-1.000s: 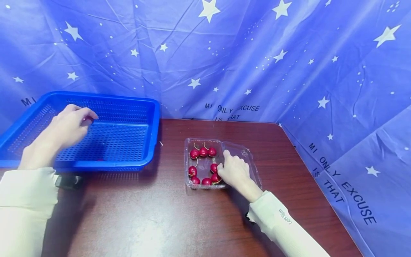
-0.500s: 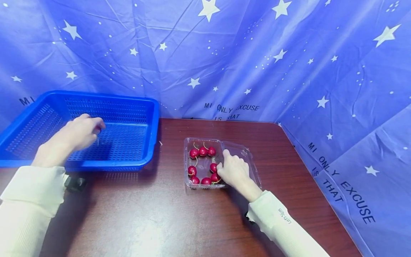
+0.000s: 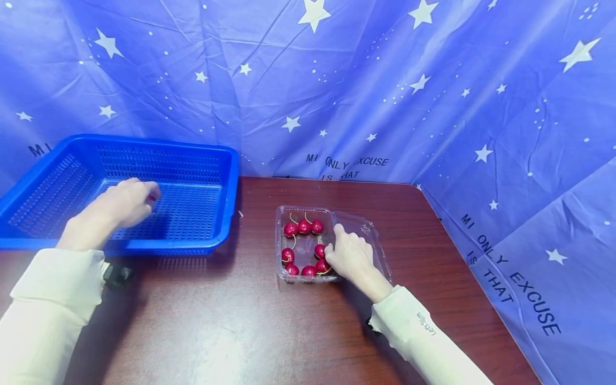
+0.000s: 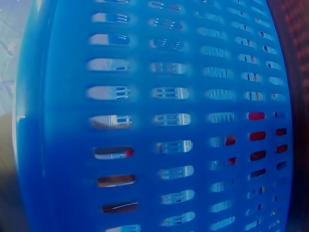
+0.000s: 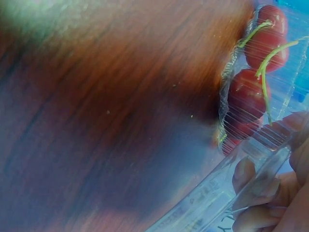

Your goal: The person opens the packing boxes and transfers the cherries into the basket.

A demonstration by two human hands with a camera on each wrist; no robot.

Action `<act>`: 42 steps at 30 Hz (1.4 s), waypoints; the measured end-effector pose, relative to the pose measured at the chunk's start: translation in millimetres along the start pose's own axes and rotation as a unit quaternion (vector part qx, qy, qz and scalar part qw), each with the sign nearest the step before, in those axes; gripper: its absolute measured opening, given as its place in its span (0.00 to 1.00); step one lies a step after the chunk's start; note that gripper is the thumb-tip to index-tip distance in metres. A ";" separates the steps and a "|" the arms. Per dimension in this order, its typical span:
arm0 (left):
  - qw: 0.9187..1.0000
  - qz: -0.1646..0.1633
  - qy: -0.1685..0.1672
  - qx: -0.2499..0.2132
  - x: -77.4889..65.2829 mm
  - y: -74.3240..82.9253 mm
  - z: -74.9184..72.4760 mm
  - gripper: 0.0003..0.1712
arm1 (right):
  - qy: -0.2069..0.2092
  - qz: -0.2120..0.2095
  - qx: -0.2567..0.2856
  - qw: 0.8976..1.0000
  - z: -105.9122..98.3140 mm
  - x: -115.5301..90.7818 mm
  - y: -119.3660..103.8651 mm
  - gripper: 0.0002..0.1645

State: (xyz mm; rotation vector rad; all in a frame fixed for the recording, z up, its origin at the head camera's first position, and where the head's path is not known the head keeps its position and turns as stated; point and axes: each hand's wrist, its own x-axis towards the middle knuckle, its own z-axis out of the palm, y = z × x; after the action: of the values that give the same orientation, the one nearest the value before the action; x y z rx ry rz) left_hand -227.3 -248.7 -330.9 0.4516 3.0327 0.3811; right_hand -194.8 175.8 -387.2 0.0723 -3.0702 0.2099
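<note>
In the head view my left hand (image 3: 126,203) is inside the blue plastic basket (image 3: 224,214), pinching a cherry (image 3: 152,198) mostly hidden by the fingers. Through the basket wall's slots in the left wrist view, red patches show, like a cherry (image 4: 258,136). My right hand (image 3: 352,251) grips the edge of a clear plastic box (image 3: 280,240) between tray and lid. Several cherries (image 3: 304,227) with stems sit around the sides of the tray. In the right wrist view, curled fingers (image 5: 258,191) hold the clear plastic beside the red cherries (image 5: 248,94).
The brown wood-grain table (image 3: 269,331) bears the basket at left and the box right of centre. A clear lid (image 3: 372,243) lies folded out to the right. A blue star-printed curtain (image 3: 269,96) stands behind and to the right.
My left hand has moved right and slightly down inside the basket, carrying the cherry whose stem hung below the fingers half a second ago. The right hand and box have stayed still.
</note>
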 end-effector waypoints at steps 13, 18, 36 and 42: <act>0.999 -0.006 -0.037 0.015 0.7 3.2 1.2 0.18 | 0.003 0.000 0.002 1.000 0.9 -0.2 0.2 0.15; 0.999 -0.014 -0.032 0.017 0.7 6.4 1.6 0.19 | 0.002 -0.001 0.002 1.000 1.5 0.8 0.1 0.15; 0.997 -0.020 0.057 0.057 -0.2 26.7 -5.2 0.22 | 0.004 0.000 0.002 1.000 0.1 0.1 -0.4 0.15; 0.994 -0.010 0.095 0.059 -0.3 42.3 -9.3 0.26 | -0.002 0.001 0.000 1.000 0.3 1.0 0.1 0.15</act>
State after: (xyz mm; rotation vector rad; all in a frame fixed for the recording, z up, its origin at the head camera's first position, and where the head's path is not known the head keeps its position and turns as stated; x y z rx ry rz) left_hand -216.0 -211.8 -311.3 0.4133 3.2547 0.2587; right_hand -195.8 175.9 -387.4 0.0694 -3.0748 0.2092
